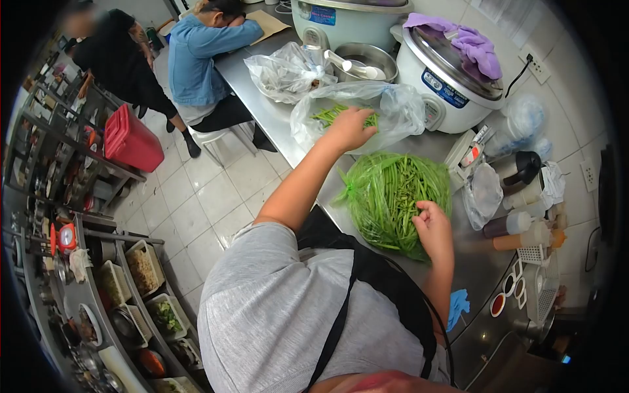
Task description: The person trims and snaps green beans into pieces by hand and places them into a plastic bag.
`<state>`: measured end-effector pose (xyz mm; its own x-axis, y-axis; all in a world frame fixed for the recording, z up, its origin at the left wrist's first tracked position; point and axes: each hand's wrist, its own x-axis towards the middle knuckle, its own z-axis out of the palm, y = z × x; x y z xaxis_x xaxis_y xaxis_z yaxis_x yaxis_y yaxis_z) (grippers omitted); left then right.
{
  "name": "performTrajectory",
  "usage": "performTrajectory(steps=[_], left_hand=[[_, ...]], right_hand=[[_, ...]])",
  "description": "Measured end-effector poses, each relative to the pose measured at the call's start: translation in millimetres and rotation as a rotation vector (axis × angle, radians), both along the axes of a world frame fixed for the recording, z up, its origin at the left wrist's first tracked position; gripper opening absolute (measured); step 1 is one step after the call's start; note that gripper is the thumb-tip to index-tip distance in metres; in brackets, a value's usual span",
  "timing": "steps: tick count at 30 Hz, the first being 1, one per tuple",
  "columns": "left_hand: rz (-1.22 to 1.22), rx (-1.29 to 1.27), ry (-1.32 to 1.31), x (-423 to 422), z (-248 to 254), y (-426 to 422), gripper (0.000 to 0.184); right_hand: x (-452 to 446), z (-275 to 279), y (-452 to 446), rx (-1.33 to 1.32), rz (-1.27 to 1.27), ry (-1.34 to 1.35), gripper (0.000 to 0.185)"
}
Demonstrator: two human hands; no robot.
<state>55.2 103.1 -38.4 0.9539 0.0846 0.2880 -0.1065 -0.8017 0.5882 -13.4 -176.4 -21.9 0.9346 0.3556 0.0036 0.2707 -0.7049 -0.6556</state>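
My left hand [352, 130] reaches into a clear plastic bag [403, 112], where cut green beans [331, 115] lie. Its fingers are bent around some of the beans, and the palm side is hidden. Nearer to me, a green plastic bag [354, 190] stands open, full of long green beans [400, 190]. My right hand [434, 228] is at the right edge of this bag, over the beans. Its fingers are curled in and close together; whatever lies between them is too small to make out.
Rice cookers [409, 78] line the wall behind a metal bowl [380, 56]. Another filled clear bag [282, 75] is at the table's left edge. Sauce bottles [511, 226] and a blue glove [458, 304] lie right. One person [209, 52] sits at the table; another [108, 52] stands beyond.
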Motion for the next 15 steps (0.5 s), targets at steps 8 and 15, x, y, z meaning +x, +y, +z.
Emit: performTrajectory(steps=[8,15], left_hand=[[-0.562,-0.492,-0.216,-47,27,-93,0.027],[-0.649,-0.407,-0.184,-58,23,-119,0.018]], right_hand=[[-2,46,12,0.368,0.003,-0.416,0.008],[-8,53,16,0.283,0.042,-0.666,0.009]])
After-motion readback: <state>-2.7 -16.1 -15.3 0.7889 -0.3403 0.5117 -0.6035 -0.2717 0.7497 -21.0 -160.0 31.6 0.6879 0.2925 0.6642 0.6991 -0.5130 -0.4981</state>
